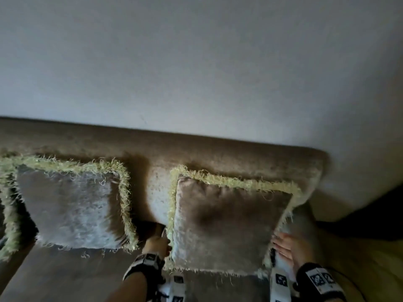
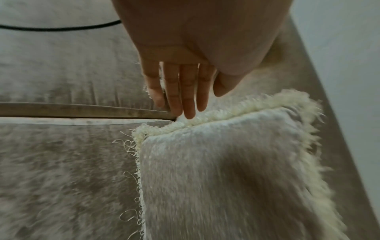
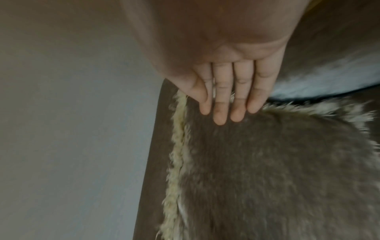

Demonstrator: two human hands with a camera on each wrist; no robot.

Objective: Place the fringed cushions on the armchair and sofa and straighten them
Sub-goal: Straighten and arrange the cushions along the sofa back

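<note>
While both hands flank it, the right cushion (image 1: 226, 227) leans upright against the sofa (image 1: 196, 153) back, near the sofa's right end. The left hand (image 1: 156, 244) lies flat at its left fringed edge; the right hand (image 1: 292, 249) lies flat at its right edge. Neither hand grips anything: in both wrist views the fingers are straight and close together.

From the head view, a bare strip of sofa back shows between this cushion and the left cushion (image 1: 69, 205), which also leans on the back, well apart. A third fringe (image 1: 3, 184) just enters at the far left edge. To the right, the cushion's top corner nearly reaches the rounded end of the sofa back, with little room on that side. The seat in front of both cushions lies open. The wall (image 1: 196, 62) rises straight behind.

Only the left wrist view shows the left hand's fingertips (image 2: 190, 113) touching the cream fringe at a cushion corner, just where a seam in the upholstery (image 2: 82, 110) ends. It also shows a thin black cord (image 2: 61, 29) running across the sofa fabric beyond the hand.

Only the right wrist view shows the right hand's fingertips (image 3: 220, 118) pressed on the cushion's brown face close to a corner, with fringe running along two edges and the sofa back edge against the wall.
</note>
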